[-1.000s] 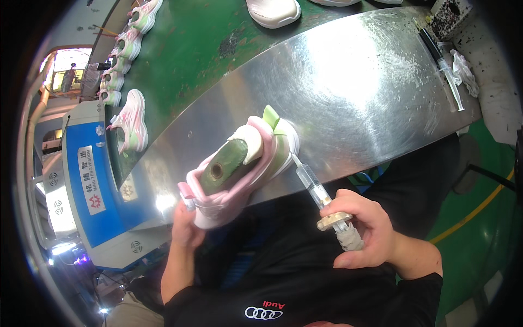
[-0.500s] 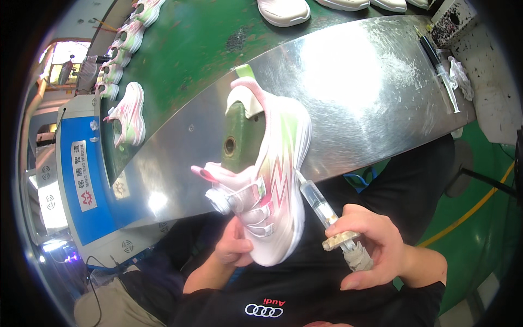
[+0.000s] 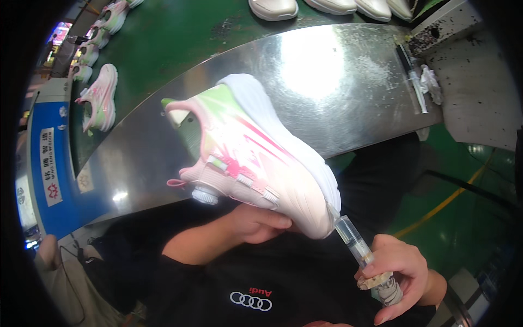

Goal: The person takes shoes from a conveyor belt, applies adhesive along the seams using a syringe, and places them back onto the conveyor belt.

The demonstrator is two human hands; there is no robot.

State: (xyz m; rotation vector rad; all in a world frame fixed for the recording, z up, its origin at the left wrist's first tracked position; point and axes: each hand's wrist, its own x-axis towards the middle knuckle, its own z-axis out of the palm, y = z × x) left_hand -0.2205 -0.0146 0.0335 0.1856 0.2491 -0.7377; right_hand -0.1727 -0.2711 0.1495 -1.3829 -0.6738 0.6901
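A pink, white and green sneaker with a dial at its tongue is held tilted above the metal table, its toe toward my right. My left hand grips it from beneath near the toe; most of the fingers are hidden under the shoe. In my right hand is a clear plastic syringe with tape wrapped round its plunger end. The syringe's tip meets the seam between upper and white sole at the toe, or lies just in front of it. A green last fills the shoe's opening.
On the green surface behind stand a second pink sneaker, a row of similar ones at far left, and several pale shoes at the back. Another syringe and crumpled white tissue lie at the table's right end. A blue-sided machine stands left.
The sneaker has turned so its toe points right and its side faces up more. The syringe has moved right and down, its tip passing from the shoe's side to the toe.
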